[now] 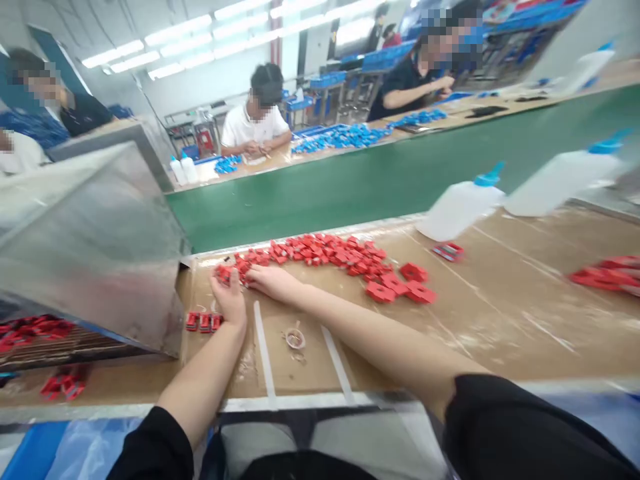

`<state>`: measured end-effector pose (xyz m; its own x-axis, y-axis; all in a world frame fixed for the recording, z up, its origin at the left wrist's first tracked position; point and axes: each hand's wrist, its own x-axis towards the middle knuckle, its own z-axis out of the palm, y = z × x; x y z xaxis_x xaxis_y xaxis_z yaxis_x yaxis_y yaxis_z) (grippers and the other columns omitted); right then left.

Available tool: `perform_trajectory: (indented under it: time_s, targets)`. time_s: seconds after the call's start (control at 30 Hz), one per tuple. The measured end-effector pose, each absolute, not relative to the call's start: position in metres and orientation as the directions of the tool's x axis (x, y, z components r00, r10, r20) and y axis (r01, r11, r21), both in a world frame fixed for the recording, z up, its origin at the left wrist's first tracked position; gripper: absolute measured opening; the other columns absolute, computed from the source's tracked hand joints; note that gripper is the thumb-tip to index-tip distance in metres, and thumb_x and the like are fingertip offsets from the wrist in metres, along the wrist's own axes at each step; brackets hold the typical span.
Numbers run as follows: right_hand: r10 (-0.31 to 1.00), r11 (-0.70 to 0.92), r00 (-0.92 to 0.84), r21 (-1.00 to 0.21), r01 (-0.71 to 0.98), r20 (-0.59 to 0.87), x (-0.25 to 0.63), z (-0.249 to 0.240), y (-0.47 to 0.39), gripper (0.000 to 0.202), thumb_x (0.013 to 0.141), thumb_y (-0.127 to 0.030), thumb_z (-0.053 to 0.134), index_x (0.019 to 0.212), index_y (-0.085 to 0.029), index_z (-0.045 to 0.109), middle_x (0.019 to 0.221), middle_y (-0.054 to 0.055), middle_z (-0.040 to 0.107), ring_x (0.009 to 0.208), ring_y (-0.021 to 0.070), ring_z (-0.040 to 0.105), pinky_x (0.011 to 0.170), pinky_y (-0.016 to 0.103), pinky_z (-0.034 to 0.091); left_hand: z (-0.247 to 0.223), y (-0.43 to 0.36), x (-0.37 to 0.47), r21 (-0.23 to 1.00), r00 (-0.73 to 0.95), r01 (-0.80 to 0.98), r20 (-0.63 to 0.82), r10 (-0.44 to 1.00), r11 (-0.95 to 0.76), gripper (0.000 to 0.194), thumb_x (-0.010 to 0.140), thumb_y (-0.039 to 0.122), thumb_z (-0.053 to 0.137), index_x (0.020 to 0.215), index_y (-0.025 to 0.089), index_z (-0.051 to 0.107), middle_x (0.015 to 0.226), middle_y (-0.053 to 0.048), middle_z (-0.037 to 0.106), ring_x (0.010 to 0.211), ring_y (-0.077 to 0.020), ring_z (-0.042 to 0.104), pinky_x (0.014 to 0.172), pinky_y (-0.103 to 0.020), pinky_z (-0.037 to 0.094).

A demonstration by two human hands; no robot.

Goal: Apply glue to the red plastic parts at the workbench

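At the left end of a long heap of small red plastic parts (320, 250), my two hands are close together. My left hand (231, 300) is cupped, thumb up, around a few red plastic parts, and its fingertips are hidden behind them. Beside it, my right hand (274, 281) has its fingers curled in at the same parts; what lies between its fingertips is blurred. Just left of my left wrist, a short row of red parts with dark sides (204, 322) lies on the brown tabletop (480, 333).
A metal housing (100, 253) with red parts beneath it stands at left. Between white tape strips lies a small round dish (295, 339). White bottles with blue caps (460, 207) stand at right. Beyond the green belt (310, 190), people sit near blue parts (345, 138).
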<state>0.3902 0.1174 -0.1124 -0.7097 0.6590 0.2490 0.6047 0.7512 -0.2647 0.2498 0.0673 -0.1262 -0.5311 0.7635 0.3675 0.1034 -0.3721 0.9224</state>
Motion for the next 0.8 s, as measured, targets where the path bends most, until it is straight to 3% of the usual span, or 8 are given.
perform_trajectory:
  time_s: [0.13,0.23,0.37,0.47,0.63,0.7,0.8]
  targets:
    - [0.603,0.798,-0.706,-0.301,0.523,0.372,0.398,-0.127,0.117,0.015,0.104,-0.025,0.057,0.105,-0.016,0.07,0.106,0.01,0.069,0.087,0.0186,0.069,0.075,0.026,0.05,-0.129,0.065,0.252,0.937,-0.476,0.016,0.314,0.821,-0.349,0.072,0.086,0.066,0.072,0.136,0.02,0.048,0.118,-0.014,0.065,0.109,-0.0232,0.067,0.095,-0.035,0.053]
    - [0.542,0.839,-0.713,-0.331,0.432,0.445,0.407,-0.134,0.112,0.019,0.103,-0.022,0.054,0.1,-0.02,0.073,0.11,0.011,0.072,0.096,0.0222,0.07,0.082,0.031,0.055,-0.129,0.062,0.256,0.927,-0.43,-0.008,0.336,0.838,-0.376,0.075,0.082,0.064,0.078,0.135,0.018,0.052,0.123,-0.014,0.064,0.115,-0.024,0.065,0.103,-0.036,0.05]
    - [0.501,0.861,-0.73,-0.355,0.365,0.464,0.409,-0.136,0.109,0.021,0.102,-0.024,0.055,0.096,-0.021,0.074,0.1,0.01,0.075,0.092,0.0243,0.071,0.081,0.034,0.057,-0.128,0.058,0.257,0.926,-0.404,-0.013,0.34,0.849,-0.377,0.069,0.082,0.059,0.079,0.132,0.018,0.056,0.119,-0.014,0.067,0.106,-0.0223,0.067,0.098,-0.035,0.052]
    - [0.544,0.835,-0.683,-0.392,0.385,0.487,0.413,-0.135,0.107,0.023,0.104,-0.028,0.055,0.098,-0.019,0.075,0.097,0.011,0.075,0.089,0.0256,0.071,0.079,0.037,0.058,-0.127,0.057,0.256,0.927,-0.396,-0.035,0.33,0.857,-0.373,0.068,0.083,0.057,0.079,0.134,0.018,0.056,0.117,-0.013,0.068,0.099,-0.02,0.068,0.092,-0.033,0.053]
    - [0.648,0.758,-0.317,-0.55,0.351,0.692,0.441,-0.122,0.09,0.022,0.103,-0.035,0.061,0.109,-0.021,0.077,0.109,0.012,0.076,0.1,0.0253,0.072,0.092,0.041,0.059,-0.126,0.053,0.262,0.958,-0.235,0.045,0.285,0.929,-0.283,0.068,0.078,0.054,0.083,0.131,0.018,0.06,0.113,-0.011,0.07,0.096,-0.0204,0.068,0.086,-0.031,0.055]
    - [0.619,0.774,-0.211,-0.544,0.323,0.756,0.449,-0.117,0.083,0.02,0.103,-0.034,0.063,0.11,-0.022,0.078,0.11,0.011,0.076,0.101,0.0243,0.072,0.093,0.041,0.06,-0.126,0.053,0.266,0.968,-0.122,0.134,0.228,0.966,-0.212,0.067,0.076,0.052,0.086,0.129,0.018,0.063,0.103,-0.007,0.071,0.088,-0.0194,0.068,0.079,-0.03,0.055]
    - [0.529,0.842,-0.258,-0.464,0.276,0.808,0.453,-0.116,0.081,0.019,0.104,-0.027,0.061,0.114,-0.023,0.077,0.113,0.01,0.076,0.102,0.0224,0.072,0.091,0.04,0.061,-0.127,0.052,0.269,0.949,0.017,0.262,0.176,0.984,-0.174,0.063,0.076,0.05,0.085,0.128,0.019,0.067,0.09,-0.002,0.071,0.068,-0.0137,0.059,0.064,-0.025,0.049]
